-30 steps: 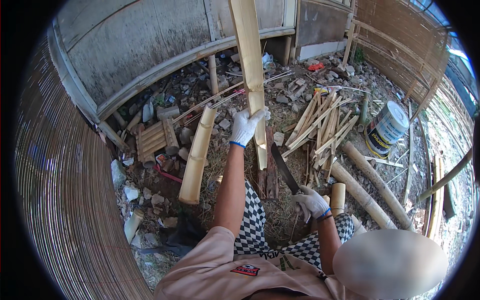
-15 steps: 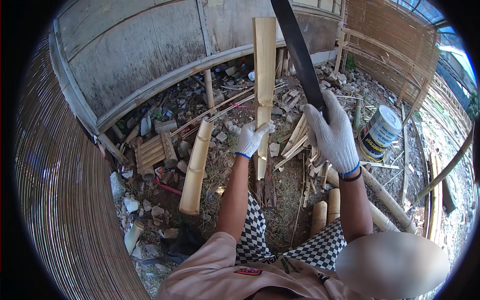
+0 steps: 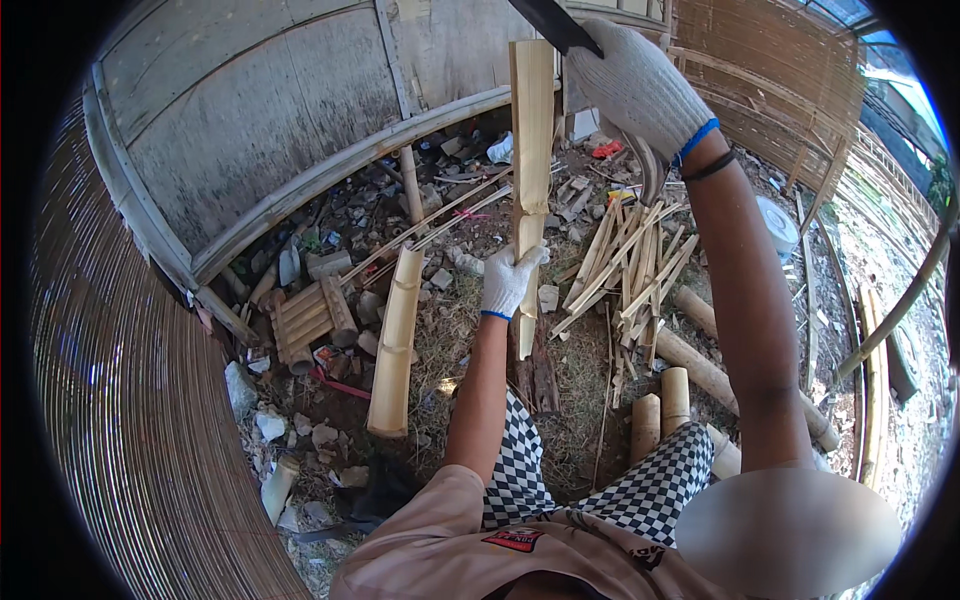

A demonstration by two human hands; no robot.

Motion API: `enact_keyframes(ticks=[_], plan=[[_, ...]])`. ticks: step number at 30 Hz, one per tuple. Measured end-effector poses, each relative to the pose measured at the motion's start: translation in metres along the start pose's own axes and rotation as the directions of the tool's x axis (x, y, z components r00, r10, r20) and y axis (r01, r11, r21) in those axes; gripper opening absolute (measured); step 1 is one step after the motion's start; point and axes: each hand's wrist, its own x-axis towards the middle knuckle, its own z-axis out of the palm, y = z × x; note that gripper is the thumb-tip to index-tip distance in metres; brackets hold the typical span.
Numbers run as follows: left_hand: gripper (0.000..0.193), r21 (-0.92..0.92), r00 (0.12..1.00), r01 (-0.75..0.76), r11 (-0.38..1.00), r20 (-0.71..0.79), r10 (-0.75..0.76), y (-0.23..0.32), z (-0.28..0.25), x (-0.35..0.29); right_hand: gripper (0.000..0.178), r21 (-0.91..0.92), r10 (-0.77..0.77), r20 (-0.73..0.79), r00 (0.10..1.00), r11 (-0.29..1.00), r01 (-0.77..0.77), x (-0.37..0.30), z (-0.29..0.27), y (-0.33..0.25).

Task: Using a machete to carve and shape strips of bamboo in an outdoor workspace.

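My left hand (image 3: 508, 280), in a white knit glove with a blue cuff, grips a split bamboo piece (image 3: 532, 130) around its lower part. The piece stands upright, its lower end at a dark wood block (image 3: 544, 375). Up beside the bamboo's top, my gloved right hand (image 3: 635, 85) is closed around a machete whose handle is hidden in the fist. Its dark blade (image 3: 553, 22) points up and left, partly cut off by the picture's top edge. Another split bamboo half (image 3: 397, 345) lies on the ground left of my left arm.
A heap of thin bamboo strips (image 3: 640, 260) lies to the right, near round bamboo poles (image 3: 700, 370). A white bucket (image 3: 778, 228) stands behind my right forearm. Rubble covers the ground below the board wall (image 3: 270, 120). A woven bamboo screen (image 3: 130, 400) rises at the left.
My right hand has risen up and slightly left with the machete, and the blade now leans further left. My left hand and the bamboo have hardly moved.
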Motion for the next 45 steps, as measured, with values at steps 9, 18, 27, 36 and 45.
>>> enact_keyframes(ticks=[9, 18, 27, 36, 45], plan=[[0.027, -0.012, 0.999, 0.004, 1.0, -0.033, -0.005, -0.011, 0.003, 0.004, 0.04, -0.142, -0.017, 0.055, 0.998, 0.989, 0.024, 0.0, 0.002, -0.008], [0.027, -0.005, 0.999, -0.012, 1.0, -0.036, 0.012, -0.013, 0.002, 0.007, 0.032, -0.141, -0.043, 0.033, 0.999, 0.989, 0.047, 0.007, 0.007, -0.003], [0.029, -0.02, 0.999, -0.006, 1.0, -0.035, 0.005, -0.011, 0.003, 0.004, 0.034, -0.16, 0.034, -0.024, 0.999, 0.986, -0.037, 0.006, -0.002, -0.024], [0.028, 0.167, 0.998, -0.01, 0.986, -0.052, 0.018, 0.008, 0.002, -0.003, 0.038, -0.187, 0.017, 0.044, 0.999, 0.982, -0.009, 0.005, 0.004, -0.025], [0.027, 0.069, 0.998, 0.002, 0.998, -0.056, 0.001, -0.032, 0.023, 0.021, 0.034, -0.256, -0.162, 0.775, 0.611, 0.804, 0.536, -0.015, 0.065, 0.01]])
